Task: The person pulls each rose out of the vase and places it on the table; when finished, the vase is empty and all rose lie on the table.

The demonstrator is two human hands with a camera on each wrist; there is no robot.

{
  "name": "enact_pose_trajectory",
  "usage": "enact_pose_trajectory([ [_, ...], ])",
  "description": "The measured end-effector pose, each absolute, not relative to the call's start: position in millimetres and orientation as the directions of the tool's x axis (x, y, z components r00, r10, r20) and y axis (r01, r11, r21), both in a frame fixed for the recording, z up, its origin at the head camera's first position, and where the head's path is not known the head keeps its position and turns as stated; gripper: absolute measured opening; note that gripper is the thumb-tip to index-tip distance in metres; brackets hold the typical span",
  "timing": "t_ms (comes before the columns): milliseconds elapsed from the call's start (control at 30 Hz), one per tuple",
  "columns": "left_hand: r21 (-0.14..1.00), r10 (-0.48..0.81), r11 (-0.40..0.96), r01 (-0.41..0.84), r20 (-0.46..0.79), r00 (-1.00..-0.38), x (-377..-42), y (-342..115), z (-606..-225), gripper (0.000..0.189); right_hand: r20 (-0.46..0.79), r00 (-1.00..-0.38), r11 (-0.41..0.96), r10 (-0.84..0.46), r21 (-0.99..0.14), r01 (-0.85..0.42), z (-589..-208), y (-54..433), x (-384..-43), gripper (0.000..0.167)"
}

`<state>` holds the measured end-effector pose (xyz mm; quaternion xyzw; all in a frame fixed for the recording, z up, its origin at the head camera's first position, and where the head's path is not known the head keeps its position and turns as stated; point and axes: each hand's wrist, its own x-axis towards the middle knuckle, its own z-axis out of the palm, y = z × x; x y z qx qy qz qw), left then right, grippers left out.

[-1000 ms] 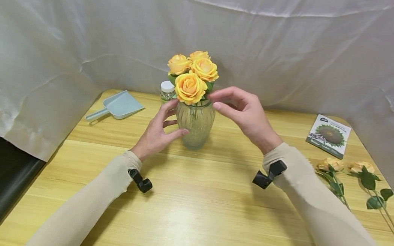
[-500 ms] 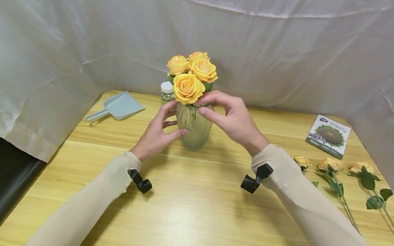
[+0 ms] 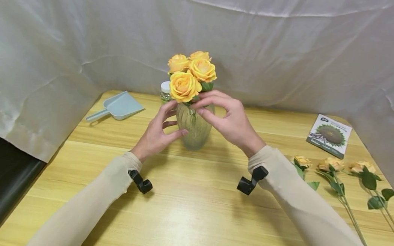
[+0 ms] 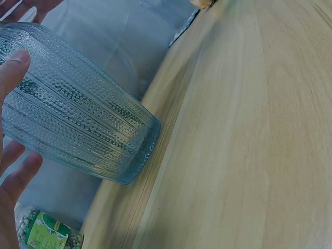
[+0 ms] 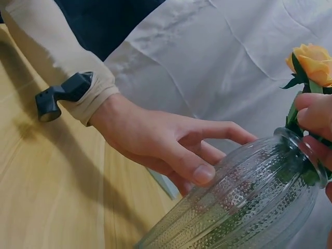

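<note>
A ribbed, dimpled clear glass vase stands upright near the back of the table, holding several yellow artificial roses. My left hand grips its side, the thumb on the near face and the fingers spread round the left. At the vase's mouth, my right hand pinches the front rose just below its bloom. The right wrist view shows those right fingertips by the green leaves and stem at the glass rim. Stems inside the vase show blurred through the glass.
Behind the vase stands a white-capped jar of small pellets with a green label. A light blue dustpan lies left. On the right lie a sunflower seed packet and three roses. Grey cloth walls the table.
My right hand has moved left along the vase's mouth, and the front rose has shifted slightly left. The left hand stays in place on the vase.
</note>
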<state>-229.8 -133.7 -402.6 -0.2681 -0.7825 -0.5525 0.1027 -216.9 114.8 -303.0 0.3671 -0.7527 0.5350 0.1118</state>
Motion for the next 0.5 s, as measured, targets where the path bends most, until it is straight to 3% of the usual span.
enact_pose_trajectory([
  [167,0.808,0.309,0.24,0.538,0.462,-0.832,-229,-133,-402,0.091,0.583,-0.683,0.161,-0.441,-0.697,-0.699,-301,114,-216,0.015],
  [500,0.81,0.317,0.238,0.536,0.457,-0.831,-229,-135,-402,0.093,0.47,-0.707,0.249,-0.529,-0.71,-0.659,-291,105,-218,0.024],
])
